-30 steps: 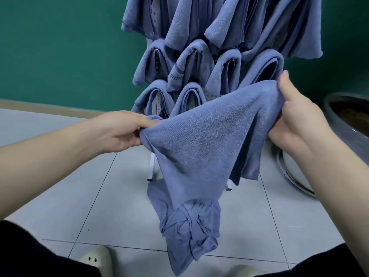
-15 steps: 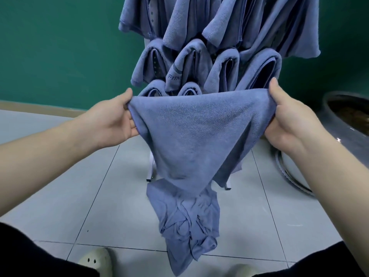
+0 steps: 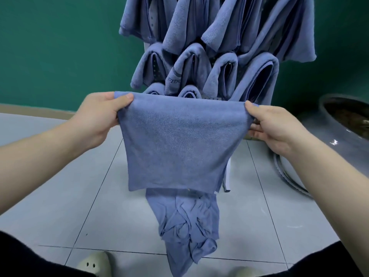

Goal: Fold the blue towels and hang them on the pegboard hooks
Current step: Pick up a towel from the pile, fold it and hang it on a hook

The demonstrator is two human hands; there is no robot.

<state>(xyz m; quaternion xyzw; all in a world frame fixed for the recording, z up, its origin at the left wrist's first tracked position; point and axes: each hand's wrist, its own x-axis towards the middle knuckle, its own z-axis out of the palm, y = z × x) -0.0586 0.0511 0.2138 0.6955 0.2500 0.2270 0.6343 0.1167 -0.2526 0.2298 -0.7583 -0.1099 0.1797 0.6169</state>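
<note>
Blue terry cloth fills the middle of the view: a folded blue towel [image 3: 175, 148] hangs flat between the two hands, its top edge stretched nearly level. The left hand [image 3: 97, 118] pinches the upper left corner, thumb on the near face and fingers behind. The right hand [image 3: 273, 126] pinches the upper right corner the same way, fingers curled round the edge.

To the right of the right hand stands a dark grey pot [image 3: 345, 120]; something brownish lies inside it, too dim to name. Just below that hand a grey rimmed dish [image 3: 289, 172] lies on the floor, partly hidden by the forearm.

Beyond both hands the pegboard stand [image 3: 227, 176] shows only as a white leg and small strips of perforated panel, since hung towels [image 3: 217, 72] cover it in overlapping rows. Directly under the held towel, nearer the person, a crumpled heap of blue cloth [image 3: 187, 232] lies on the grey floor tiles [image 3: 83, 188]. A pale clog [image 3: 93, 263] shows below the left forearm.

A second ago the towel sagged into a long point, the left hand low and the right hand raised. Now both hands sit at about the same height and farther apart, and the cloth hangs as a neat rectangle with a straight lower edge. The hung towels and the heap lie as before.
</note>
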